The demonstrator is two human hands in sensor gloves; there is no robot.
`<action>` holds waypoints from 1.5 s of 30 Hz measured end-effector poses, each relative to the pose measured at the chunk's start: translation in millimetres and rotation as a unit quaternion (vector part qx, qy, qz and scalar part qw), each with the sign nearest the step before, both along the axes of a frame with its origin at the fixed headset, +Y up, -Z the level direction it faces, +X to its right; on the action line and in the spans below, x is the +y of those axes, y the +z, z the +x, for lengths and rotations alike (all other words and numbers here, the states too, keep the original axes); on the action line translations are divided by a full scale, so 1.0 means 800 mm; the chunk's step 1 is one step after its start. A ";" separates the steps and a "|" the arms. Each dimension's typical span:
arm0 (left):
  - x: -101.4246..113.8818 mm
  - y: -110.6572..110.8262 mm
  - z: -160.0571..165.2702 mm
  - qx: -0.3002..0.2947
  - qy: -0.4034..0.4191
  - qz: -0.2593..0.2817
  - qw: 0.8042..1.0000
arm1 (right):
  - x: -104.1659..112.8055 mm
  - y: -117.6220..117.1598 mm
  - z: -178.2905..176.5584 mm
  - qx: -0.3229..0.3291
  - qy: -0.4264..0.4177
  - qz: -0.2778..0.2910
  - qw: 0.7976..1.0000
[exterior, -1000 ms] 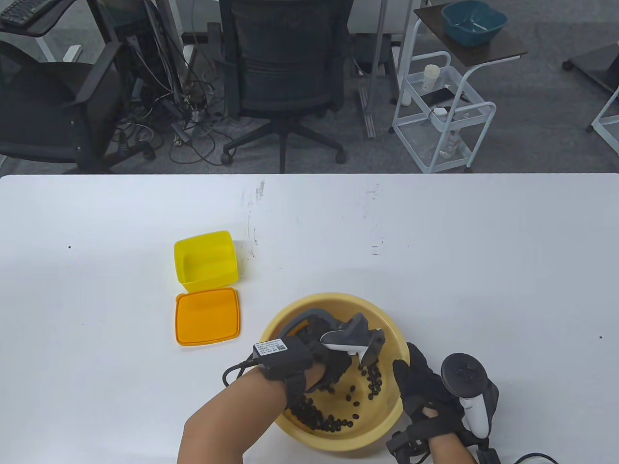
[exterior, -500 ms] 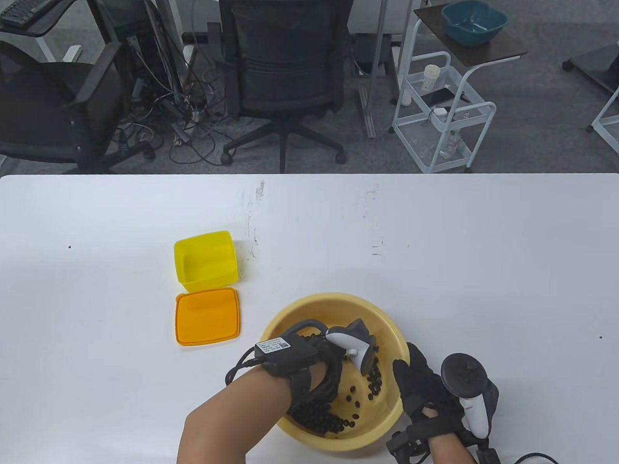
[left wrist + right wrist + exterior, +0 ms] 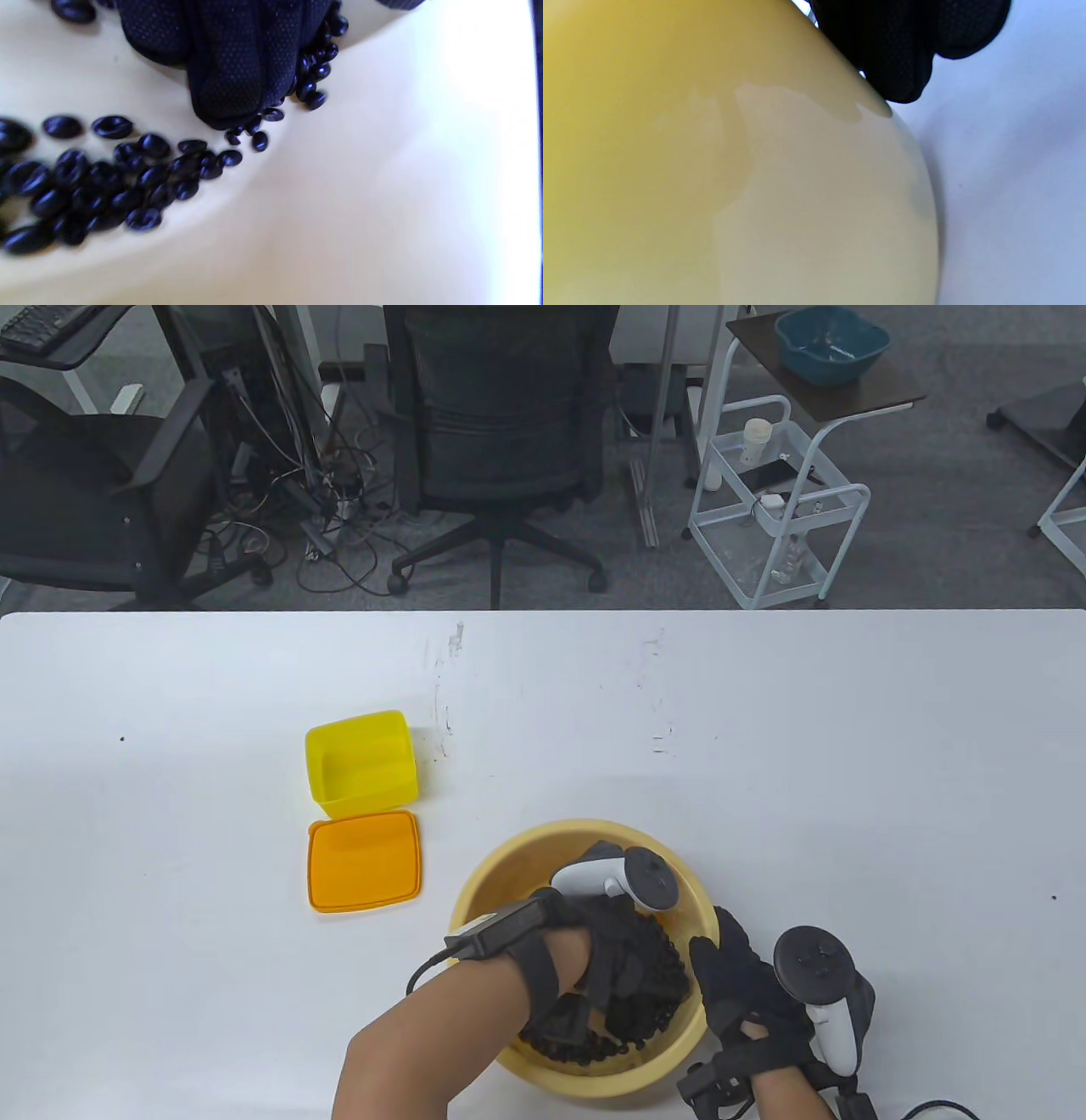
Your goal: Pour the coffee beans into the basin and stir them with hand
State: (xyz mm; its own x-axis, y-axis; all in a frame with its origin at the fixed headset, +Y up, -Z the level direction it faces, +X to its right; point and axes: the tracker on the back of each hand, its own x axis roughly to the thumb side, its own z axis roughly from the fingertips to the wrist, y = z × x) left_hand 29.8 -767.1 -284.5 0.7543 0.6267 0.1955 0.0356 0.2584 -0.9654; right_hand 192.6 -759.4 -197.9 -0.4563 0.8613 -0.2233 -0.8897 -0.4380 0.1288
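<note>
table [image 3: 764, 729]: big white one, a few dark scuff marks around the middle of its top
yellow box [image 3: 361, 762]: square plastic tub, open, sitting on the table left of centre
orange lid [image 3: 365, 860]: flat on the table, just in front of the yellow box, nearly touching it
office chair [image 3: 501, 432]: black mesh-back, on the floor right behind the table's far edge
second chair [image 3: 102, 500]: black with armrests, behind the table's far left corner
cables [image 3: 331, 517]: messy tangle on the floor between the two chairs
white cart [image 3: 776, 517]: wire trolley behind the table's far right side, small stuff on its shelves
teal basin [image 3: 831, 343]: on a dark side table just behind the cart
</note>
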 end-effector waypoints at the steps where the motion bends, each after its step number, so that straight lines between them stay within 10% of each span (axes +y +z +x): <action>1: 0.003 -0.003 -0.001 0.009 0.005 0.021 1.000 | 0.000 0.000 0.000 -0.001 0.000 0.000 1.000; 7: 0.023 -0.009 -0.011 0.027 -0.017 0.195 0.980 | 0.000 0.000 0.000 -0.002 0.001 0.001 1.000; 15: 0.036 -0.002 -0.008 -0.077 -0.194 0.409 0.888 | 0.000 0.000 0.000 -0.001 0.001 0.001 1.000; 22: 0.027 0.002 -0.013 -0.166 -0.376 0.363 0.836 | 0.000 0.000 0.001 0.001 0.000 0.002 1.000; 34: 0.005 0.006 -0.030 -0.151 -0.353 0.161 0.909 | -0.001 0.000 0.001 0.002 -0.005 0.000 1.000; 45: -0.014 0.012 -0.009 -0.053 -0.096 -0.034 0.993 | -0.001 -0.001 0.001 0.001 -0.005 0.000 1.000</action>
State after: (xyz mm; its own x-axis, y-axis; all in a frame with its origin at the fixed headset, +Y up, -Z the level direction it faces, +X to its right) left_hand 22.4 -778.5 -275.2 0.8389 0.4869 0.2435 0.1812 0.1721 -0.9683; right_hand 193.4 -760.1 -198.4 -0.4482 0.8659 -0.2220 -0.8938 -0.4291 0.1308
